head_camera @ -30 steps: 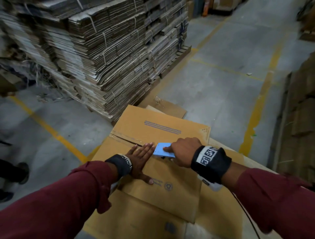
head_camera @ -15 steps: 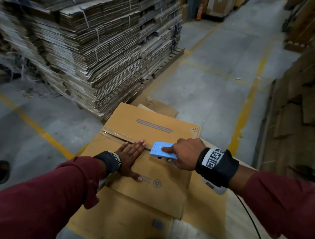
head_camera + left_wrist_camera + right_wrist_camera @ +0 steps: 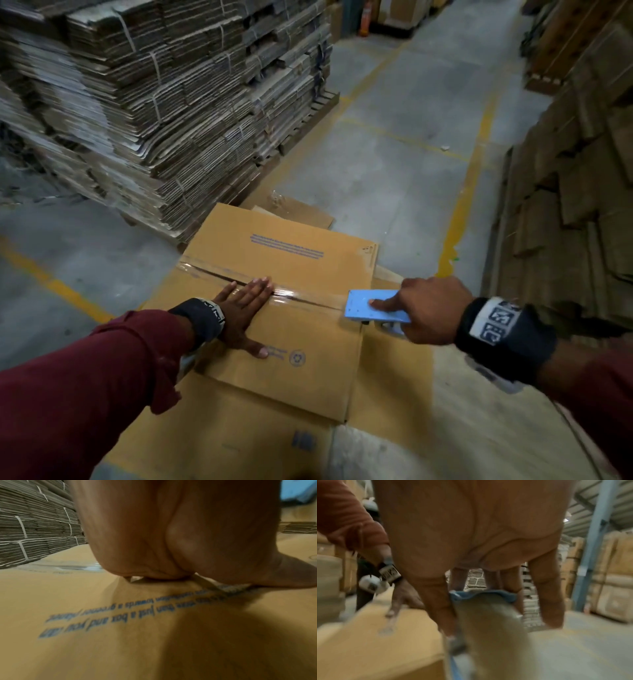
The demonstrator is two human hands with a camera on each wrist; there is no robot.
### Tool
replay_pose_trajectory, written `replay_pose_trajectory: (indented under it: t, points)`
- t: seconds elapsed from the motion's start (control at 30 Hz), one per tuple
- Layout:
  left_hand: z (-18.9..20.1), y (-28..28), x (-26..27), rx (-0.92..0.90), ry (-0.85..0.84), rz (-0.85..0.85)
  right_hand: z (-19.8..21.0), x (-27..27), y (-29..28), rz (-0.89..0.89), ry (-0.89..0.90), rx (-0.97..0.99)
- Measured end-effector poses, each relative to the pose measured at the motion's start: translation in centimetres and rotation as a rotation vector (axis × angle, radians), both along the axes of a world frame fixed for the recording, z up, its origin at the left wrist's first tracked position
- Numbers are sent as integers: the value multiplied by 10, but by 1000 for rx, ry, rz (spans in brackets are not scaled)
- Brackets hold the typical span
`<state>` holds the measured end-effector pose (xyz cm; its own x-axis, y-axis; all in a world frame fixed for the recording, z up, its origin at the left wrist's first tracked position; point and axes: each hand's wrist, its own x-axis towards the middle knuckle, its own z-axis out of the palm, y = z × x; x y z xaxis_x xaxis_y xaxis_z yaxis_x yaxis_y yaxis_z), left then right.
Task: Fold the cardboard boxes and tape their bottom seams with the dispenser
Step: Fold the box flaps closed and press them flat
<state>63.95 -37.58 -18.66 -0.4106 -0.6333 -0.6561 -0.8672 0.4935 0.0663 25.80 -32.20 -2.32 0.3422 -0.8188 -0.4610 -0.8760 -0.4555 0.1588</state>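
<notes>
The box (image 3: pixel 284 308) sits upside down in front of the person, on more flat cardboard (image 3: pixel 219 428), its two bottom flaps closed so that the seam (image 3: pixel 219 274) runs across the top from left to right. A shiny strip of clear tape (image 3: pixel 301 298) covers that seam from the left edge to the blue dispenser (image 3: pixel 371 306), which sits right at the box's right-hand edge. The right hand (image 3: pixel 430 308) grips the dispenser, forefinger laid straight along its flat blue top and the other fingers wrapped round the part below. The left hand (image 3: pixel 245 308) lies flat and spread on the near flap, fingertips reaching the taped seam about midway along, thumb pointing back toward the body; it holds nothing, only presses the flaps down. To my eye the taping pass on this box is nearly done: the strip has reached the far end of the seam. What comes next, I would judge, is to carry the dispenser over the edge and a little down the side wall, then tilt it so its blade cuts the tape, with the left hand pressing so the flaps do not spring apart. Beyond the box stand tall stacks of bundled flat cartons (image 3: pixel 154 102) on a pallet, and the grey floor (image 3: pixel 394 164) has yellow lines (image 3: pixel 469 178) painted on it.
</notes>
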Motion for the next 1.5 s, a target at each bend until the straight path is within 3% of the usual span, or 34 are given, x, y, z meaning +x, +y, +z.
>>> replay_pose_trajectory:
  t: [0.23, 0.57, 0.63, 0.8, 0.9, 1.1, 1.5]
  points:
    - [2, 4, -3, -38, -55, -7, -48, -7, 4, -88, -72, 31]
    - [20, 14, -18, -57, -63, 58, -60, -11, 12, -102, -131, 39]
    - [25, 28, -43, -98, -39, 135, -58, -11, 12, -92, -147, 47]
    - [15, 64, -152, -96, 140, 123, -56, -10, 8, -55, -151, 39]
    - [15, 72, -187, -117, 172, 160, -55, -14, 5, -48, -143, 43]
    - [6, 79, -198, -153, 114, 273, -56, -21, 6, -62, -208, 56]
    - [1, 86, -203, -220, 135, 262, -38, -59, 22, -56, -169, 1]
